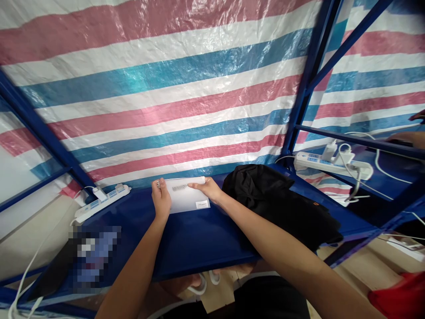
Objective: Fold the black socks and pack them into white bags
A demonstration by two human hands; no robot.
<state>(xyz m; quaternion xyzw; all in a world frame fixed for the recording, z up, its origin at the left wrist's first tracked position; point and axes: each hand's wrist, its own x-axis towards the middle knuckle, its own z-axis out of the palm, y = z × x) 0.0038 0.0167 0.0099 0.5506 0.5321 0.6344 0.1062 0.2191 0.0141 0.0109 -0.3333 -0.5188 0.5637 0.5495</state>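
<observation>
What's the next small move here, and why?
Probably tilt the flat white item a little more toward the wearer: the left hand and right hand already hold it by opposite sides, but its printed text and corner label are too small to read from this view.

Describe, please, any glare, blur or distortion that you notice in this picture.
In the head view, glare streaks the striped sheet; in the head view, posts splay, likely lens distortion; head view, pixel blocks mask the lower left, and fine print on the white package is unreadable.
</observation>
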